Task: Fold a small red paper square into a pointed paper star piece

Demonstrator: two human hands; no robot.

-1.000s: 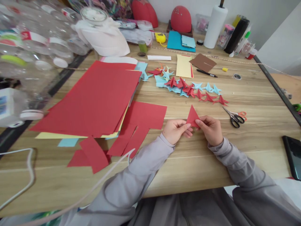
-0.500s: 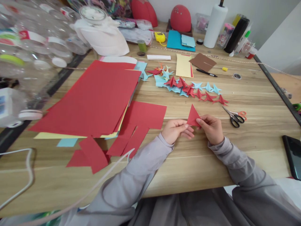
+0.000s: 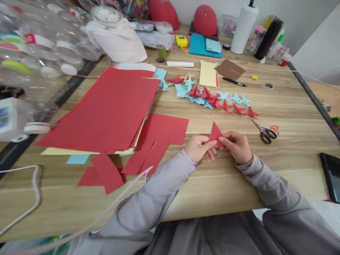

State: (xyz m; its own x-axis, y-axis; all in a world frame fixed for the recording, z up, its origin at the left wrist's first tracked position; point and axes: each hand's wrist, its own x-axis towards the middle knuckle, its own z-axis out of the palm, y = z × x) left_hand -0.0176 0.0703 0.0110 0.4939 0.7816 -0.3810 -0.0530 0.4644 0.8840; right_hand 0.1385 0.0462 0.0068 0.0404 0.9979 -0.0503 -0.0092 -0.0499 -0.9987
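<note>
A small folded triangle of red paper [image 3: 215, 132] is held between both hands above the wooden table, its point facing away from me. My left hand [image 3: 199, 147] pinches its lower left edge with the thumb on top. On the lower right corner, my right hand [image 3: 237, 144] grips with thumb and forefinger, so both thumbs nearly meet. Beyond the hands lie folded red paper cranes [image 3: 213, 100] and light blue paper cranes [image 3: 236, 98] in rows. Cut red paper pieces [image 3: 169, 128] rest left of my left hand.
A stack of large red sheets [image 3: 111, 109] covers the left side. Scissors [image 3: 265, 132] lie to the right, with a black phone [image 3: 330, 175] at the right edge. A white cable [image 3: 117, 205] crosses near my left sleeve. Plastic bottles [image 3: 39, 46] crowd the far left.
The red paper triangle has shifted slightly left and toward me. The fingers of my left hand have curled in more beneath it, and my right hand has moved a little left.
</note>
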